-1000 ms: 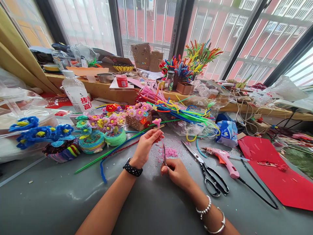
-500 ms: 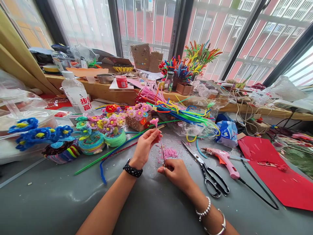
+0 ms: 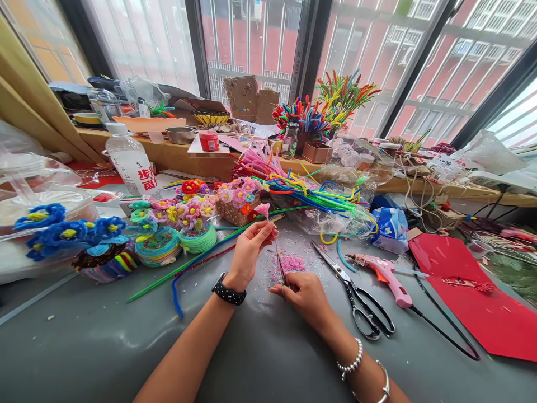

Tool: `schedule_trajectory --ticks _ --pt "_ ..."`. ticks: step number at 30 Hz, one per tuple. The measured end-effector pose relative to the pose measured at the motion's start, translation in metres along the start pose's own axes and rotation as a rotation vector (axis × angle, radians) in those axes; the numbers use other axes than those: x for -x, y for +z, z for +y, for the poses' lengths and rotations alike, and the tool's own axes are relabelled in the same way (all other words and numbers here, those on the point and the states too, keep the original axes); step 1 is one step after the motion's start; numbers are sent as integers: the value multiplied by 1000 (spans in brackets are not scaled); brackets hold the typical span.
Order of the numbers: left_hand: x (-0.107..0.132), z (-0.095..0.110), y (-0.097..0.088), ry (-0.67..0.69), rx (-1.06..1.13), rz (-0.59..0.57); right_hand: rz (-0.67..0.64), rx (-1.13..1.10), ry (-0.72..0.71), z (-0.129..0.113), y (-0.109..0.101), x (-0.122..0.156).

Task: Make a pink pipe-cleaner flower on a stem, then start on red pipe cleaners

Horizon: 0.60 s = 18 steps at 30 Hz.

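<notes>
My left hand (image 3: 248, 252) pinches the stem just below a small pink pipe-cleaner flower (image 3: 264, 209), holding it up above the grey table (image 3: 104, 341). My right hand (image 3: 305, 295) is closed round a small pair of scissors (image 3: 280, 265), whose thin blades point up along the stem under the flower. Pink fluff clippings (image 3: 291, 262) lie on the table between my hands.
Big black-handled scissors (image 3: 356, 299) and a pink glue gun (image 3: 384, 274) lie to the right, beside a red paper sheet (image 3: 482, 308). Finished pipe-cleaner flower pots (image 3: 168, 229), blue flowers (image 3: 62, 229), a water bottle (image 3: 132, 162) and loose pipe cleaners (image 3: 319, 196) crowd the back.
The flower and my left hand have shifted slightly left and up. The scissor blades have tilted to follow the stem; my right hand has barely moved.
</notes>
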<state>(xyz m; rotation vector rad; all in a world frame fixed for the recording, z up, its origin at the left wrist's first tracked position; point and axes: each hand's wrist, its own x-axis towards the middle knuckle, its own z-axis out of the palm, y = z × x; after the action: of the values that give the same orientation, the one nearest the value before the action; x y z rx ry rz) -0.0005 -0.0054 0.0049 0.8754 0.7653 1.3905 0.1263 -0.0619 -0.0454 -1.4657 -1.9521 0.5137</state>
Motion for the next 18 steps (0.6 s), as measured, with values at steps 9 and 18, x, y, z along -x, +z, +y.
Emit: schedule_trajectory --ticks 9,18 --pt "-2 1 -2 3 -22 72 21 -14 -11 3 1 -1" --pt "-1 1 1 12 -38 73 -4 -16 37 2 3 0"
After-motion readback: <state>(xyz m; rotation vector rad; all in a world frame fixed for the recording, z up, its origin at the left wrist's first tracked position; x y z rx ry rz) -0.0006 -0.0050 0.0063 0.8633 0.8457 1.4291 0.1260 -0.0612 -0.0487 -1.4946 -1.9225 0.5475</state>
